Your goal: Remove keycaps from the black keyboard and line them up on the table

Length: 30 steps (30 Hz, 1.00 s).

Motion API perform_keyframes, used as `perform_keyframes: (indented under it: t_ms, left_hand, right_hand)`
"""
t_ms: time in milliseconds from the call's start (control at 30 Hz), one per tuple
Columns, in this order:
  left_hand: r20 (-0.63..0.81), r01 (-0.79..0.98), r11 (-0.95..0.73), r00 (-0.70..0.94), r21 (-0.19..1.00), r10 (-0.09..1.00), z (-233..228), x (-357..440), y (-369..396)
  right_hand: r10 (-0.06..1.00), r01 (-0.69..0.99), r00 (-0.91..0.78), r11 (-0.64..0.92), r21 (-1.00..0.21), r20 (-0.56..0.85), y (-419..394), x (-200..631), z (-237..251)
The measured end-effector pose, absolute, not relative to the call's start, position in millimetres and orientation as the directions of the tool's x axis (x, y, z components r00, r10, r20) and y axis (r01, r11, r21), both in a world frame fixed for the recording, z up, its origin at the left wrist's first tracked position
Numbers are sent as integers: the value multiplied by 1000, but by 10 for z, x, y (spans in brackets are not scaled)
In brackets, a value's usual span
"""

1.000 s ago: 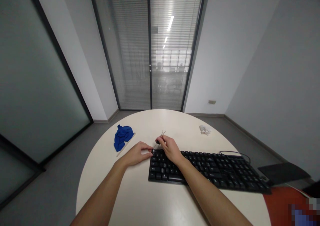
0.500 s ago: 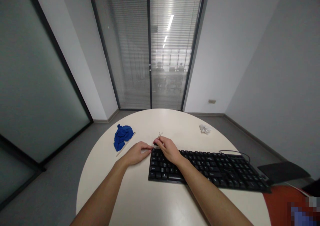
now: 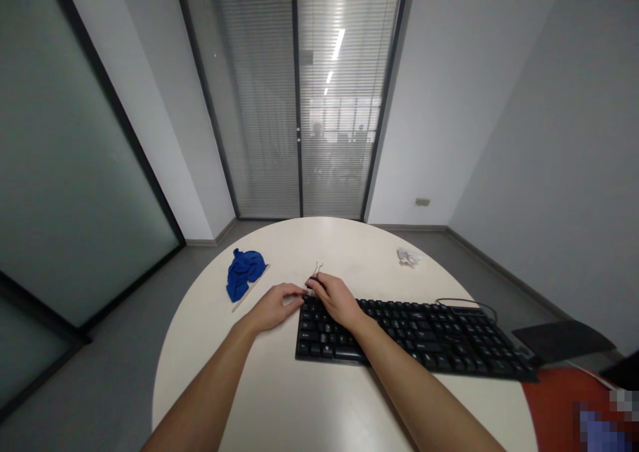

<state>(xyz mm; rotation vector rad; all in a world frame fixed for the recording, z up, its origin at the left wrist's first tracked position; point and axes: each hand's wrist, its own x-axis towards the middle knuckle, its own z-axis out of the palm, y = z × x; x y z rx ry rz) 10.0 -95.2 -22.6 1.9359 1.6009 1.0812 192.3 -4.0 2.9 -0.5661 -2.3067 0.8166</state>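
Right hand [image 3: 335, 297]: over the keyboard's [image 3: 414, 335] far-left corner, fingers pinching a thin wire puller [image 3: 315, 272] whose two wire ends stick up beyond the fingertips.
Left hand [image 3: 273, 305]: on the round white surface [image 3: 299, 399] just left of the keyboard, fingers pressed together against its corner.
Blue cloth [image 3: 243, 272]: crumpled, far left.
White wad [image 3: 408, 257]: far right, well apart.
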Motion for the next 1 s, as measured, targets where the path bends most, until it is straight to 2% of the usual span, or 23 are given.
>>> perform_keyframes:
  t_ms: [267,500,833,1000]
  left_hand:
    - [290,619,-249,37,745,956,-198,160,-951]
    - [305,606,-237,-10,760,952,-164,248,-948]
    - [377,597,-247,-102,763,921,-206,351,-895]
    - [358,539,-245,-114,806,927,-204,370,-879]
  right_hand:
    - [598,179,-705,670,-720,381,-43,1923,36]
    - [681,154,-652,550,-821,334,9,1915,13]
    - [618,108,-692,601,-792,374,-14,1927,20]
    - [648,111,-666,575,-811,369,-10,1935,16]
